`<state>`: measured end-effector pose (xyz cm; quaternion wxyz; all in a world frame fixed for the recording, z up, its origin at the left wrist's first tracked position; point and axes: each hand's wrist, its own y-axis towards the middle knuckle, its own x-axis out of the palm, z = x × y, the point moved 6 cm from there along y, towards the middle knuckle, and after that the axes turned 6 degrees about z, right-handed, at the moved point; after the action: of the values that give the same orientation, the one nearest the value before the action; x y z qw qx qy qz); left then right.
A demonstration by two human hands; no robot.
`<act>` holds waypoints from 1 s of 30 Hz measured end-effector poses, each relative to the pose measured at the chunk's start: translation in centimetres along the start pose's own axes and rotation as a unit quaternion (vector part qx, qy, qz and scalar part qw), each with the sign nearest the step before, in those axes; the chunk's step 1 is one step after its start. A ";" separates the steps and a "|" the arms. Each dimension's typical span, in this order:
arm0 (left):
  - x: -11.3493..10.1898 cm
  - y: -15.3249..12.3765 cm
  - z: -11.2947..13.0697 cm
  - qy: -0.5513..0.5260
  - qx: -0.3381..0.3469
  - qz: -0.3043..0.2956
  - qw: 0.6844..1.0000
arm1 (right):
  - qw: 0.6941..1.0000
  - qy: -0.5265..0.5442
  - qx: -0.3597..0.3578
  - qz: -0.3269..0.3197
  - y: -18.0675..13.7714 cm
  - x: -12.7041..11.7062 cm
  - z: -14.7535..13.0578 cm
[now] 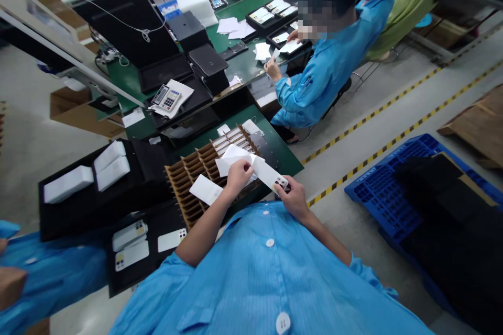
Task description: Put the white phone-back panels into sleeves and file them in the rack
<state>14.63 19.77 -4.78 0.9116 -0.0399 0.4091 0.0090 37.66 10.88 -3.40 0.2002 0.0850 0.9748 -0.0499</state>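
A white phone (269,172) with a cluster of camera lenses is held at its lens end in my right hand (293,196). My left hand (239,175) is closed in a pinch at the phone's other end; what lies between the fingertips is too small to make out. White sheets or slips (225,166) lie around and behind the left fingers. Below both hands stands a brown cardboard divider grid (192,165), with white flat pieces in its far slots. Another white phone-like piece (205,189) rests on top of the grid, beside my left forearm.
Left of me, a black tray (153,256) carries several white phones, near a black box (137,183) with white stacks. A co-worker in blue (314,73) sits at the green bench ahead. A calculator (167,98) lies there. A blue pallet (377,188) stands right.
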 end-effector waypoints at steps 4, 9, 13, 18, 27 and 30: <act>-0.5 -0.7 0.9 0.017 0.064 0.042 0.997 | 0.997 -0.032 -0.077 -0.006 -0.1 -0.1 -2.0; -0.7 -1.3 1.3 -0.024 0.070 0.074 0.995 | 0.998 -0.017 -0.052 -0.015 -0.1 0.0 -2.5; -0.9 -1.9 1.9 -0.013 0.094 0.069 0.993 | 0.999 0.005 -0.037 -0.028 0.1 0.2 -2.1; -1.2 -3.4 3.8 0.053 0.154 0.054 0.985 | 0.999 0.042 -0.014 -0.028 0.7 1.3 -0.9; -2.7 -6.6 6.4 0.025 0.167 -0.008 0.986 | 0.923 0.271 0.108 -0.252 0.7 4.5 -0.7; -3.0 -7.8 6.8 -0.021 0.174 -0.051 0.983 | 0.929 0.264 0.134 -0.224 0.8 4.6 -0.4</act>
<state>18.08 12.56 2.42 0.9124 0.0986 0.3824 -0.1077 33.54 12.43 -4.88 -0.0936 -0.0990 0.9703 -0.1998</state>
